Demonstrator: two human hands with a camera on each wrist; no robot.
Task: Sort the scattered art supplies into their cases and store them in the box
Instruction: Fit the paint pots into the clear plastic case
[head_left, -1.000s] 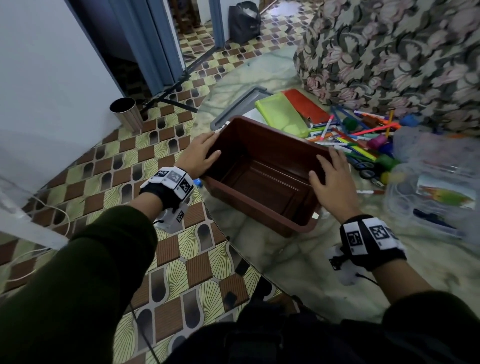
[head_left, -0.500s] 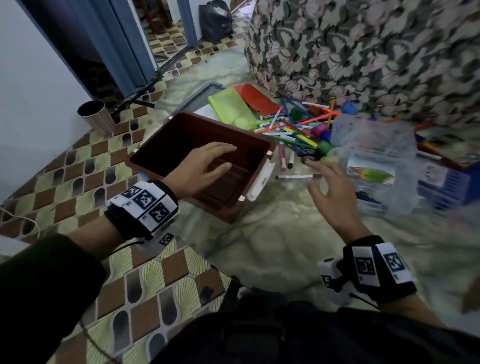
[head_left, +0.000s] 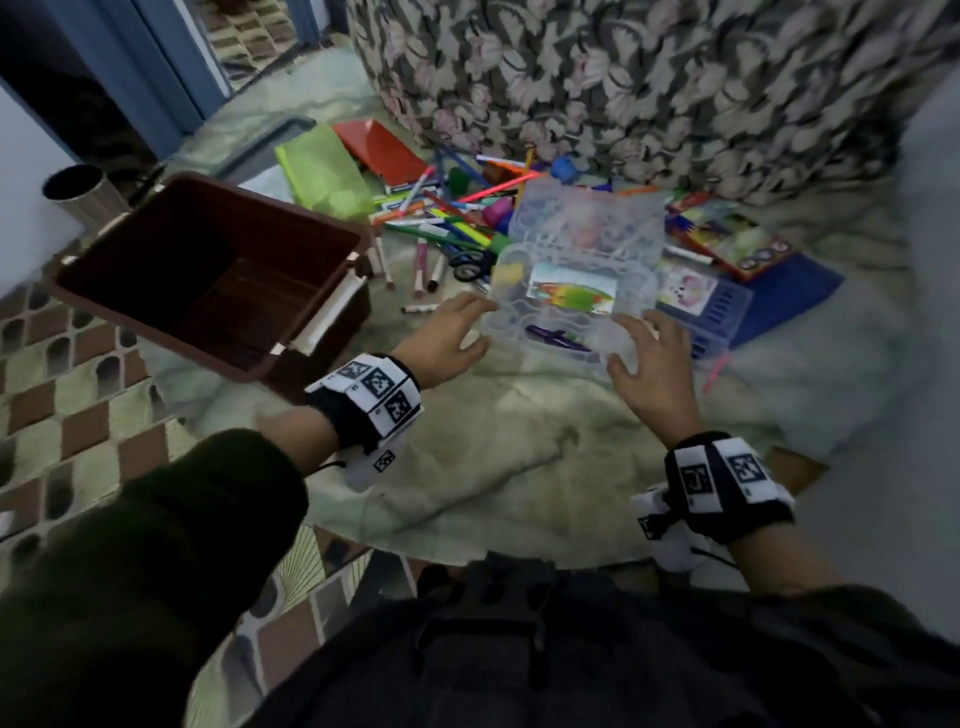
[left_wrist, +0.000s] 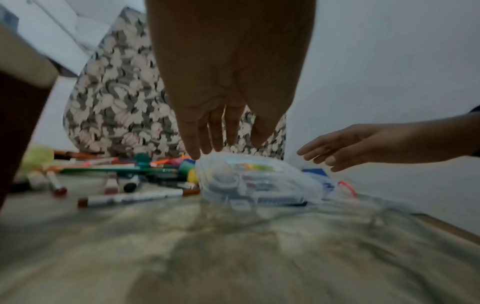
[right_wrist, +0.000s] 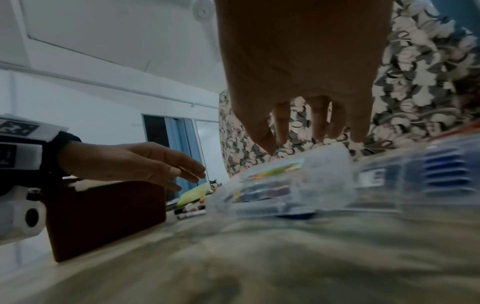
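A clear plastic case (head_left: 571, 291) with a colourful label lies on the pale mat, its lid raised behind it. My left hand (head_left: 452, 332) reaches its left edge with fingers spread and relaxed, holding nothing. At the case's right near corner my right hand (head_left: 649, 358) is also open, fingers extended. From the left wrist the case (left_wrist: 249, 181) sits just under my straight fingers (left_wrist: 207, 135). From the right wrist the case (right_wrist: 291, 185) is blurred. An empty brown box (head_left: 208, 280) stands at the left. Several markers (head_left: 441, 218) lie scattered behind.
A green folder (head_left: 322, 171) and a red one (head_left: 384, 150) lie behind the box. A blue case (head_left: 727, 306) and a crayon pack (head_left: 727, 239) sit right of the clear case. A floral sofa (head_left: 649, 78) backs the pile. A metal cup (head_left: 78, 192) stands far left.
Both hands left the brown box and moved right to the clear case. The left hand crossed over from the box's rim; the view swung right with them.
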